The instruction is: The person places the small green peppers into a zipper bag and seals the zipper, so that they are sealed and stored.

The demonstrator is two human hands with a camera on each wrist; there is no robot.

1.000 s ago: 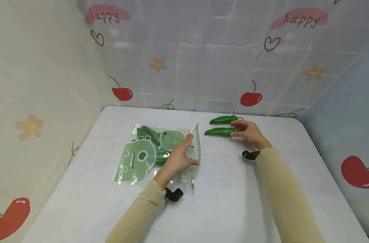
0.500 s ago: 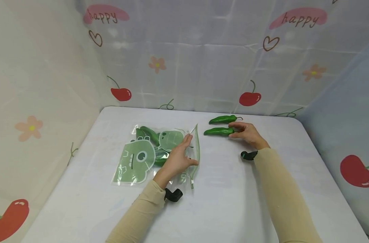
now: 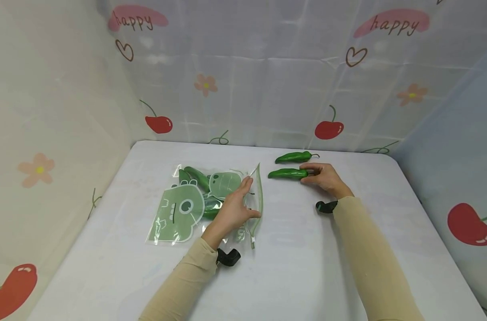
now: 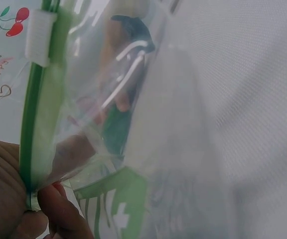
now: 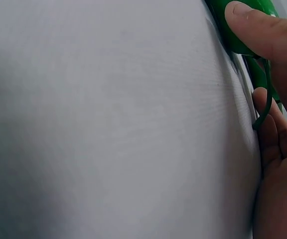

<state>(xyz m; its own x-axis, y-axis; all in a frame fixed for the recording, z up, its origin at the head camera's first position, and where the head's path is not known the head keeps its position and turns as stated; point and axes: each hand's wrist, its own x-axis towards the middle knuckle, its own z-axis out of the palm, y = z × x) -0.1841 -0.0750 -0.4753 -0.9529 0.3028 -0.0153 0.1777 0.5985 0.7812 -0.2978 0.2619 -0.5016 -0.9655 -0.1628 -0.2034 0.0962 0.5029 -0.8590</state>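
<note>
In the head view, a clear zip bag (image 3: 175, 223) printed with green cartoon dinosaurs lies on the table with several green chili peppers (image 3: 197, 177) inside. My left hand (image 3: 233, 214) is at its mouth, thumb and fingers spread apart. The left wrist view shows the green zip edge (image 4: 28, 124) caught between thumb and fingers. To the right, my right hand (image 3: 324, 178) pinches the stem end of a green chili pepper (image 3: 285, 173), which lies along the table. The right wrist view shows the thumb on this pepper, its curved stem (image 5: 268, 94) hanging beside the fingers.
A second loose green chili pepper (image 3: 294, 157) lies just behind the pinched one. Printed curtains (image 3: 267, 89) stand behind and at both sides of the white table (image 3: 291, 276). Each wrist carries a black strap-on camera (image 3: 229, 257).
My right hand has shifted slightly and its fingers have closed onto the nearer chili pepper's stem end. The left hand and the zip bag stay put; the head view drifts slightly.
</note>
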